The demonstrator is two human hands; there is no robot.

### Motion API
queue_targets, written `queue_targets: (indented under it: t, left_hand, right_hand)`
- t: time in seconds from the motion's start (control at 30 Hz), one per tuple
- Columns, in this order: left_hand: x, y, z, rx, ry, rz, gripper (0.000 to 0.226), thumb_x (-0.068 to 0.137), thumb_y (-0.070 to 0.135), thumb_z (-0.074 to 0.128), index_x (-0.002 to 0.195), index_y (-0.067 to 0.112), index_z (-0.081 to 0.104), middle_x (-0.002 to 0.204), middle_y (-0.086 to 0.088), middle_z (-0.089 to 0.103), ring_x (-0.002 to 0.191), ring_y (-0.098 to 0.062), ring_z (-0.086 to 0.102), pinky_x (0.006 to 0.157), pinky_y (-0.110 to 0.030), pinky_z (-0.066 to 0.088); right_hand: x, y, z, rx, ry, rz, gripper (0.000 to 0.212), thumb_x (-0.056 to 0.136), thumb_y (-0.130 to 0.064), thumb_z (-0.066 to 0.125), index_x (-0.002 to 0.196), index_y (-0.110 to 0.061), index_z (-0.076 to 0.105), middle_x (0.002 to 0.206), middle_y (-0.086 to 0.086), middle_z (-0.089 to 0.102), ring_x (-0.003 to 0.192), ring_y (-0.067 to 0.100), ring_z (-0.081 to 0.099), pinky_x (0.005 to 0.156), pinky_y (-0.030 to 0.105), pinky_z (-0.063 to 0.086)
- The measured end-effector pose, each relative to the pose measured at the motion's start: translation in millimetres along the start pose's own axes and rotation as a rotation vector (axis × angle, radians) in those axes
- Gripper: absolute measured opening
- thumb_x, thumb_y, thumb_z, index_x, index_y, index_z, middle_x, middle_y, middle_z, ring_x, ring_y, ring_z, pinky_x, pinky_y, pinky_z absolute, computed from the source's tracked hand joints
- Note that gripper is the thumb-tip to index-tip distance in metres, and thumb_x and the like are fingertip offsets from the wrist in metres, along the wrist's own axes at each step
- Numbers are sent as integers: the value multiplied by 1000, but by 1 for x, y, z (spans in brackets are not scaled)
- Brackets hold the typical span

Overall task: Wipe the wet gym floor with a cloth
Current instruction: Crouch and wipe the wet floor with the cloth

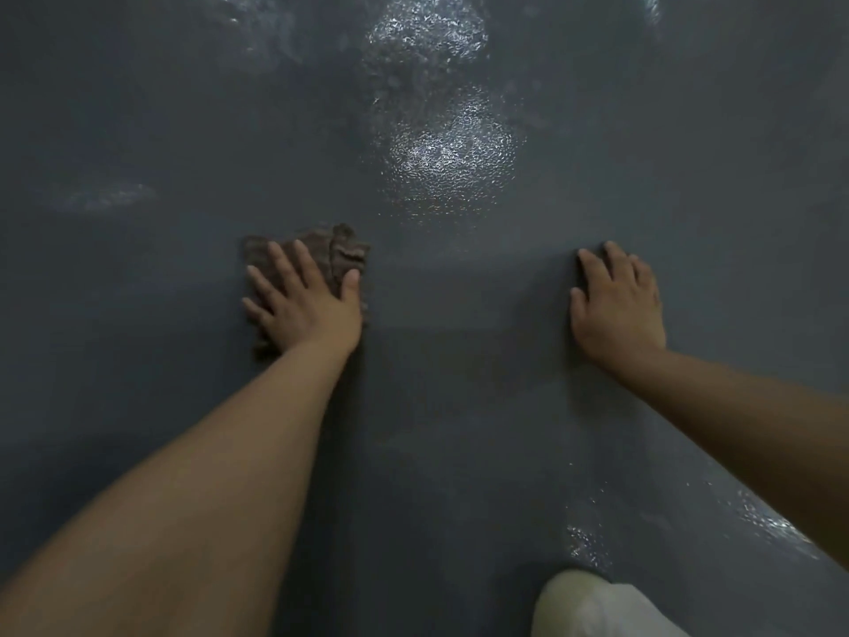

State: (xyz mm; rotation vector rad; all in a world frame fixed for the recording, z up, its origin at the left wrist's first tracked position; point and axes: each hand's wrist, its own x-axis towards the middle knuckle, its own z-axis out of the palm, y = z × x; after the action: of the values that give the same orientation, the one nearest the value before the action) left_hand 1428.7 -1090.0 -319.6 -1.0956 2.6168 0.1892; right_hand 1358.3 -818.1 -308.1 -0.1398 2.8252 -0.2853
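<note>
cloth (pixel 321 255) is brownish and crumpled, lying flat on the dark grey floor (pixel 138 131) left of centre, pinned under the left hand (pixel 303 301). that hand's fingers are straight and spread, palm pressing down on the rag, not curled round it. right hand (pixel 618 305) is well apart to the right, flat on bare floor with fingers relaxed and holding nothing. shiny wet patches (pixel 441 144) glint further ahead. pale knee (pixel 592 604) pokes in at the bottom.
</note>
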Motion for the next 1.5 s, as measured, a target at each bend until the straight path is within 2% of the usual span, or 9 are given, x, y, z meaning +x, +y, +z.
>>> queue_targets:
  t: [0.17, 0.27, 0.47, 0.6, 0.73, 0.9, 1.1, 1.27, 1.5]
  left_hand:
    - [-87, 76, 26, 73, -98, 520, 73, 94, 60, 27, 151, 28, -5, 157, -7, -17, 142, -40, -17, 110, -58, -12]
    - [-151, 91, 44, 126, -152, 876, 67, 90, 62, 37, 149, 39, 13, 159, -8, -10, 141, -40, -19, 103, -59, -22]
    - [-151, 52, 49, 207, -149, 1068, 60, 93, 59, 24, 148, 40, 15, 159, -7, -7, 143, -36, -15, 107, -49, -24]
    - [-126, -17, 39, 160, -113, 769, 64, 83, 63, 25, 140, 40, 39, 154, -6, 28, 142, -37, 21, 113, -48, 5]
    - [-107, -113, 25, 159, -140, 284, 68, 92, 62, 28, 148, 40, -5, 158, -5, -17, 144, -34, -15, 114, -50, -10]
    - [-140, -176, 28, -31, -188, -294, 67, 95, 59, 21, 148, 36, -11, 157, -6, -19, 143, -36, -15, 116, -53, -2]
    - [-186, -121, 40, -21, -225, -107, 63, 98, 55, 17, 147, 35, -16, 154, -8, -26, 139, -43, -23, 112, -54, -13]
    - [-161, -162, 28, -87, -41, -46, 60, 99, 47, 28, 151, 32, 0, 159, -8, -3, 145, -34, -6, 114, -51, -7]
    - [-126, -201, 31, -38, -134, 46, 63, 98, 55, 20, 148, 36, -12, 155, -3, -26, 141, -35, -22, 112, -48, -15]
  right_hand:
    - [-4, -1, 1, 37, 18, 0, 49, 99, -22, 40, 147, -17, 31, 156, 9, 19, 143, 31, 13, 116, 41, 12]
    - [-11, -4, 4, 73, 26, 2, 47, 99, -22, 38, 146, -16, 34, 155, 9, 21, 143, 30, 14, 116, 40, 12]
    - [-43, -29, 18, 27, 24, -190, 44, 101, -28, 35, 143, -17, 38, 156, 14, 16, 140, 34, 18, 115, 44, 15]
    - [-63, -64, 35, 18, -34, -399, 55, 94, -41, 29, 139, -14, 45, 152, 21, 24, 132, 42, 30, 109, 53, 27]
    - [-86, -97, 45, -157, -220, -653, 58, 89, -42, 29, 130, -10, 56, 144, 25, 38, 125, 46, 42, 101, 57, 35]
    - [-113, -131, 52, -255, -333, -804, 57, 99, -47, 26, 148, -18, 29, 158, 9, 12, 144, 33, 10, 117, 42, 6]
    - [-135, -172, 57, -259, -376, -898, 57, 97, -47, 20, 146, -22, 34, 158, 9, 14, 144, 31, 13, 116, 41, 8]
    - [-145, -190, 61, -237, -353, -900, 80, 83, -58, 1, 144, -21, 37, 157, 10, 18, 142, 32, 18, 115, 42, 13]
    - [-148, -232, 77, -289, -370, -964, 85, 78, -57, -5, 146, -23, 34, 157, 11, 17, 143, 33, 14, 116, 42, 12]
